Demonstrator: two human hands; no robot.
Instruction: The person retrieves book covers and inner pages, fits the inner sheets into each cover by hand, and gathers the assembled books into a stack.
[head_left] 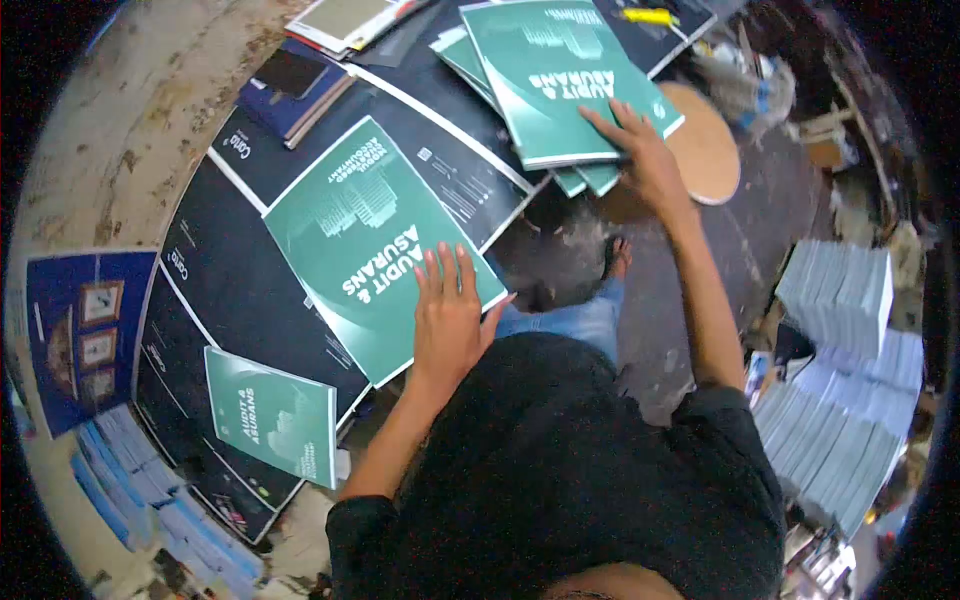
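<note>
My left hand (450, 315) lies flat on a green book (340, 235) with the title "Audit & Asurans", near its lower right edge. The fingers are stretched out, and the thumb reaches the book's edge. My right hand (645, 155) rests with spread fingers on the top green book (555, 85) of an uneven stack at the upper right of the table. Its thumb is hidden. Another green book (275, 415) lies at the table's lower left, turned a different way.
The table (195, 290) has black printed boards with white stripes. At its far side are a dark blue notebook (265, 105) with a phone (288, 73) on it, and a yellow tool (648, 16). Tall paper stacks (835, 290) stand at right, more stacks (185, 520) lower left. A round stool (705, 150) stands beyond.
</note>
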